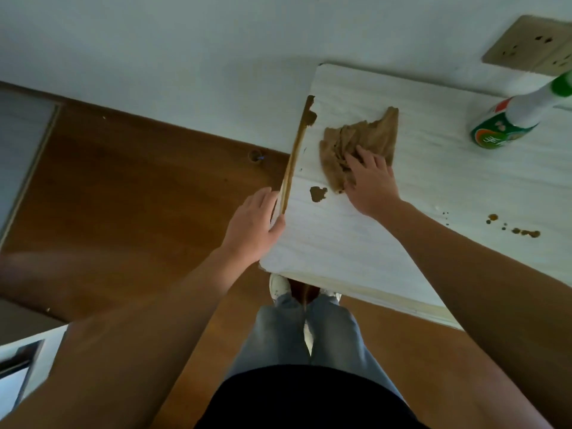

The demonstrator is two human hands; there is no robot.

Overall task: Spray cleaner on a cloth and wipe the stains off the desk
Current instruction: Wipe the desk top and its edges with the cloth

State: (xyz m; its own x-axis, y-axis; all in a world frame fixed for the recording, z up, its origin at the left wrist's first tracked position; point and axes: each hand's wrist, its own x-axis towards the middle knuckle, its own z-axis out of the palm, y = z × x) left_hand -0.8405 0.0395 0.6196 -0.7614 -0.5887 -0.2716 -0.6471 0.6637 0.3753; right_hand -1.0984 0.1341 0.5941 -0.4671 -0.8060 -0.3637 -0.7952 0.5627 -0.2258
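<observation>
A crumpled brown cloth [362,142] lies on the white desk [433,187] near its left end. My right hand [370,181] presses flat on the cloth's near edge, fingers spread. My left hand [252,226] grips the desk's left edge, thumb on top. A brown stain [318,193] sits just left of the cloth's near corner. Another brown smear [309,114] runs along the far left edge. Small brown spots [515,229] lie to the right. A green and white spray bottle [507,120] stands at the far right of the desk.
A beige wall socket [529,44] is on the white wall behind the desk. Brown wooden floor [123,196] lies to the left, with a small round fitting [255,155]. My legs and white shoes [280,286] are under the desk's near edge.
</observation>
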